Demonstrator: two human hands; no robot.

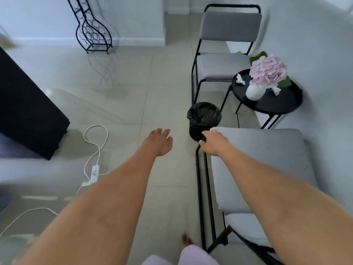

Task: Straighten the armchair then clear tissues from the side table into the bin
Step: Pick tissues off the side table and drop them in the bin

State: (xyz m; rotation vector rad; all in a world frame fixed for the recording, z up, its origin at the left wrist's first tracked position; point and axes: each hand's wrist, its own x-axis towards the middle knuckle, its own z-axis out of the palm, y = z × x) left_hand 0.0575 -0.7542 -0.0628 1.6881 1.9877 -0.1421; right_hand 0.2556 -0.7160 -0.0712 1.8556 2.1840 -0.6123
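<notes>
A grey cushioned armchair (pixel 263 161) with a black metal frame stands at the lower right. My right hand (pixel 214 142) is closed around the front corner of its black frame. My left hand (pixel 159 139) hovers over the floor to the left, fingers apart, holding nothing. A black bin (pixel 204 119) with a black liner stands on the floor just beyond my right hand. The round black side table (pixel 280 106) holds two crumpled white tissues, one tissue (pixel 240 79) at the left and another tissue (pixel 276 90) right of a white vase of pink flowers (pixel 255 91).
A second grey chair (pixel 221 67) stands behind the side table against the wall. A white power strip and cord (pixel 94 172) lie on the tiled floor at the left. A dark cabinet (pixel 28 111) is at far left, a black wire rack (pixel 91 29) at the back.
</notes>
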